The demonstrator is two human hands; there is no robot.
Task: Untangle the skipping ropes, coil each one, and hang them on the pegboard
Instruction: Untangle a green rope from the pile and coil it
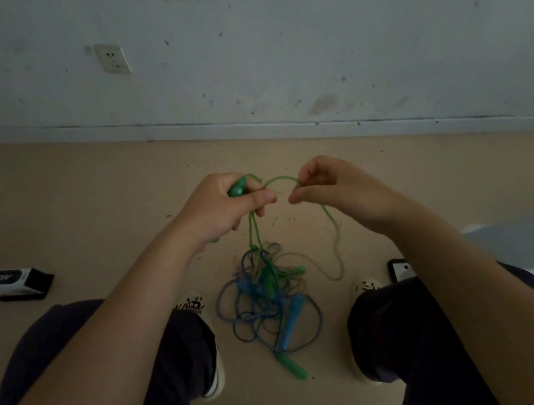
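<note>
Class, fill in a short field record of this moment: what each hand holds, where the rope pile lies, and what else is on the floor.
left hand: left hand grips a green plastic handle and green cord strands
right hand: right hand pinches the thin green cord
rope pile: tangled blue and green ropes on the beige floor, between the feet
other: black-and-white box at far left

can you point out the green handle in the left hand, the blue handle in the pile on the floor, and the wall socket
green plastic rope handle (238, 188), head view, on its rounded end above the fist
blue plastic rope handle (290, 320), head view, mid-shaft
white wall socket (112, 59), head view, centre of its faceplate
</note>
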